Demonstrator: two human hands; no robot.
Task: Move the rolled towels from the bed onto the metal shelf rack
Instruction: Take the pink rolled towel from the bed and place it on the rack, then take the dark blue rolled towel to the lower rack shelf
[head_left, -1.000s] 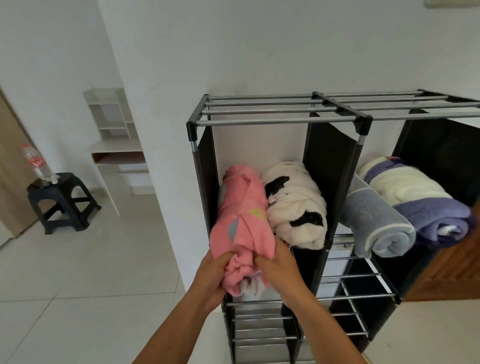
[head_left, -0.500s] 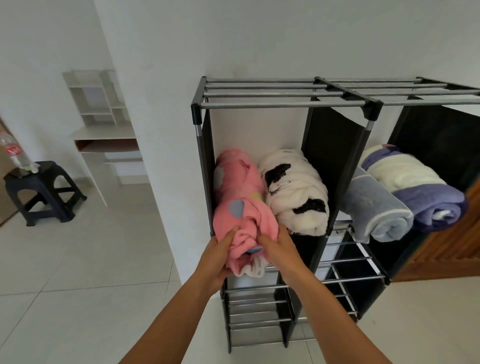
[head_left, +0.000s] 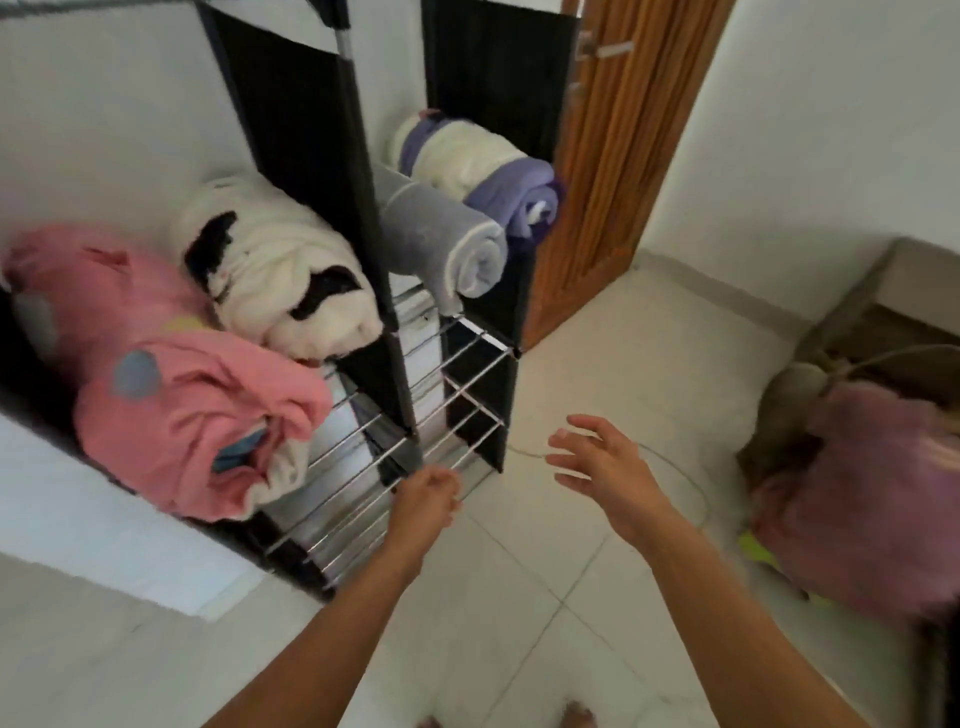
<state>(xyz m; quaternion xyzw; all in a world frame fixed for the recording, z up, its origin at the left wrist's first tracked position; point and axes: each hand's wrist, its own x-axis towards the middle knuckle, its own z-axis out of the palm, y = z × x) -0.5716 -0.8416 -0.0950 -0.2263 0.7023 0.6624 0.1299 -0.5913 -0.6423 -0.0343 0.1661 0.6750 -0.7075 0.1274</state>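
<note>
Now both hands empty: left hand (head_left: 428, 493) loosely curled, right hand (head_left: 602, 462) grip wide, fingers spread; pink rolled towel (head_left: 182, 395) lies on black-framed metal shelf rack (head_left: 457, 364).

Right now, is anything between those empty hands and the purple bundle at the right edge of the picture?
Nothing visible does. Bare white tiled floor lies between the open right hand, the left hand and the blurred mauve fluffy bundle; only a thin cord lies flat there.
</note>
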